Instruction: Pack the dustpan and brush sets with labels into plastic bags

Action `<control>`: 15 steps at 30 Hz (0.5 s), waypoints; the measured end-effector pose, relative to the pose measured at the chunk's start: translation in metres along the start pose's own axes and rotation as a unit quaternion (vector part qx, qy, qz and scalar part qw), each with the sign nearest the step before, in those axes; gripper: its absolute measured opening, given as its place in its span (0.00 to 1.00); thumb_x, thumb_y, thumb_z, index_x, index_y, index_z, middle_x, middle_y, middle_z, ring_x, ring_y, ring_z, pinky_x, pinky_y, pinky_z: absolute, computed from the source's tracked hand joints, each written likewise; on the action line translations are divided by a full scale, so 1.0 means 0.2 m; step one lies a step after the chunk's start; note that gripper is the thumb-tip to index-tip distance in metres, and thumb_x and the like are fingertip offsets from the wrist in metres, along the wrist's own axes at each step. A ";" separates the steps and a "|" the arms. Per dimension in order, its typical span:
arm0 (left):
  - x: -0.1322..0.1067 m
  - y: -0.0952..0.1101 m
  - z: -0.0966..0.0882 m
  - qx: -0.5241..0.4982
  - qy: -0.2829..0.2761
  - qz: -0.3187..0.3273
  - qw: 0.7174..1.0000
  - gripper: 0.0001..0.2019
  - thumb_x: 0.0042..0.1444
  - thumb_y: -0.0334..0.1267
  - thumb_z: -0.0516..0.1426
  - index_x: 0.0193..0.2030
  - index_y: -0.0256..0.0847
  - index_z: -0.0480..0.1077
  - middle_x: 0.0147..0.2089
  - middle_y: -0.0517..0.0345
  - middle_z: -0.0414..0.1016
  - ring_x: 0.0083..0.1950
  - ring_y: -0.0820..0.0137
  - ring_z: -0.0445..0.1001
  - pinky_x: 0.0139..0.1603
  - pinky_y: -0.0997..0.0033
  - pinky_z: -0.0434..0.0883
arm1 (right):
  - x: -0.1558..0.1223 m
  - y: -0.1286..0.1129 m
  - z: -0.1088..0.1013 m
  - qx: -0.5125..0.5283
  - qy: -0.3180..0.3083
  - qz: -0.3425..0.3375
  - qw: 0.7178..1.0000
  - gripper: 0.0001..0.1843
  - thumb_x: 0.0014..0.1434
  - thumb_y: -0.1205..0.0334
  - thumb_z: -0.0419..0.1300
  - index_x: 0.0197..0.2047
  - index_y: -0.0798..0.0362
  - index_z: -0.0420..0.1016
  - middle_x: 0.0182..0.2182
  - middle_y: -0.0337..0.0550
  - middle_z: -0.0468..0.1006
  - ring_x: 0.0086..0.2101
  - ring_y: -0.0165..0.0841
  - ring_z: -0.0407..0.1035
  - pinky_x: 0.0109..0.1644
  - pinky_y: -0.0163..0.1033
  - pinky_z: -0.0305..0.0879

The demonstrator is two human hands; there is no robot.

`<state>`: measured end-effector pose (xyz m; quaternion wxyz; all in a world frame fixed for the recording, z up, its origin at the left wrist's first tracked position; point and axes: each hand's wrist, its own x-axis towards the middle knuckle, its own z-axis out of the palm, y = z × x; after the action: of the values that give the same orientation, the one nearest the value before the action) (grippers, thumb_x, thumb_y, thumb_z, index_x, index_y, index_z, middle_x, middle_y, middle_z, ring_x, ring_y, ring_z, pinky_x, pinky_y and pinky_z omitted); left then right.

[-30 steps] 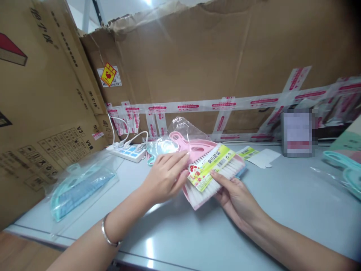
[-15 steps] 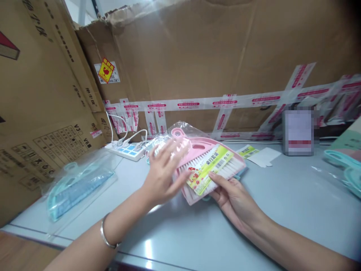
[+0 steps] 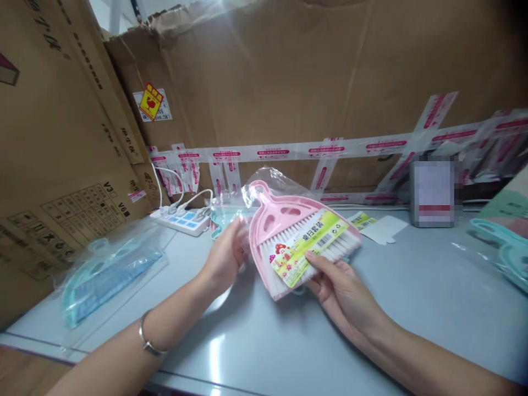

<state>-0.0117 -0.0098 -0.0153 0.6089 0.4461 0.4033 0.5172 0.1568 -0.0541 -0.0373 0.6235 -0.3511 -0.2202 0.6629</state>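
A pink dustpan and brush set (image 3: 284, 225) with a yellow-green label sits partly inside a clear plastic bag (image 3: 268, 181), tilted up above the grey table (image 3: 412, 286). My right hand (image 3: 338, 280) grips the set's lower edge, thumb on the label and white bristles. My left hand (image 3: 226, 256) is closed on the bag's left edge beside the dustpan. A silver bracelet is on my left wrist.
A bagged teal dustpan set (image 3: 103, 272) lies at the left. A white power strip (image 3: 181, 220) with cables sits by the cardboard wall (image 3: 289, 82). More teal sets (image 3: 503, 247) lie at the far right; a label card (image 3: 363, 221) and white paper lie behind.
My left hand slid off the top of the dustpan to the bag's left edge and closed on it. The pink set tilted more upright, its handle now showing fully.
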 end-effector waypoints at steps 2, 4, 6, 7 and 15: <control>-0.03 -0.02 0.04 -0.045 -0.035 -0.033 0.998 0.21 0.54 0.53 0.55 0.48 0.41 0.66 0.44 0.51 0.76 0.46 0.63 0.75 0.41 0.66 0.72 | 0.00 0.01 0.00 -0.013 0.002 0.000 1.000 0.29 0.41 0.63 0.71 0.48 0.50 0.73 0.38 0.41 0.80 0.37 0.35 0.75 0.35 0.34 0.74; -0.06 -0.05 0.07 -0.052 -0.073 -0.036 0.995 0.24 0.51 0.50 0.59 0.53 0.42 0.64 0.47 0.50 0.75 0.49 0.60 0.74 0.45 0.62 0.72 | -0.01 0.01 0.01 -0.021 0.002 -0.005 1.000 0.27 0.41 0.62 0.71 0.47 0.51 0.73 0.39 0.41 0.80 0.37 0.34 0.74 0.35 0.33 0.73; -0.07 -0.07 0.08 -0.028 -0.096 -0.019 0.995 0.29 0.47 0.42 0.64 0.55 0.43 0.61 0.51 0.48 0.74 0.52 0.58 0.73 0.48 0.60 0.72 | -0.01 0.02 0.01 -0.032 -0.003 -0.011 0.999 0.26 0.41 0.60 0.71 0.46 0.51 0.73 0.40 0.42 0.79 0.37 0.33 0.74 0.36 0.33 0.72; -0.07 -0.08 0.07 -0.010 -0.099 -0.005 0.995 0.31 0.45 0.38 0.66 0.56 0.42 0.60 0.53 0.47 0.72 0.53 0.57 0.72 0.49 0.60 0.71 | -0.01 0.02 0.01 -0.040 -0.008 -0.010 0.999 0.26 0.42 0.60 0.71 0.46 0.52 0.72 0.40 0.42 0.79 0.37 0.33 0.74 0.36 0.33 0.72; -0.04 -0.03 0.02 0.036 -0.112 0.007 0.993 0.32 0.44 0.32 0.65 0.55 0.40 0.57 0.52 0.45 0.72 0.49 0.58 0.74 0.45 0.61 0.73 | 0.07 -0.10 -0.05 -0.127 0.047 -0.145 0.980 0.27 0.46 0.52 0.68 0.49 0.49 0.70 0.40 0.42 0.78 0.38 0.36 0.72 0.36 0.37 0.71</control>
<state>-0.0081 -0.0192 -0.0200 0.6303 0.5260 0.3478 0.4529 0.1774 -0.0385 -0.0322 0.6729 -0.4223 -0.3215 0.5153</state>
